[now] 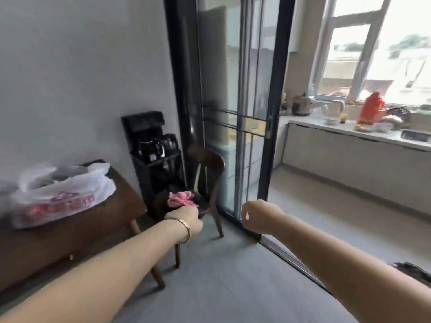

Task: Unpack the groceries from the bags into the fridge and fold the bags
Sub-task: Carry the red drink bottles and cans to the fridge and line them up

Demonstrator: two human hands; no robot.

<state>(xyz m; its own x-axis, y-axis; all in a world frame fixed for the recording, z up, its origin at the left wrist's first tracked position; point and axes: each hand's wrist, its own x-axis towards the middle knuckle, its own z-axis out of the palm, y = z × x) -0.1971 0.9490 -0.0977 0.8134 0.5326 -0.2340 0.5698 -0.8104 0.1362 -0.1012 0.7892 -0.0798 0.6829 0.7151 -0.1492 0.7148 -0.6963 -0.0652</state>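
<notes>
A white plastic grocery bag (63, 197) with red print lies bulging on the dark wooden table (70, 236) at the left. My left hand (185, 219), a bracelet on its wrist, is curled into a fist, and a crumpled pink bag (180, 198) sticks out of it in front of a chair. My right hand (256, 216) is stretched forward at the doorway, fingers curled, with nothing seen in it. A tall pale cabinet, maybe the fridge (215, 66), shows blurred behind the glass door.
A dark wooden chair (207, 164) stands beside the black-framed sliding glass door (271, 127). A black drinks stand with kettles (152, 148) is against the wall. Beyond the doorway, a kitchen counter (349, 134) under a window holds a cooker, a kettle and a red container.
</notes>
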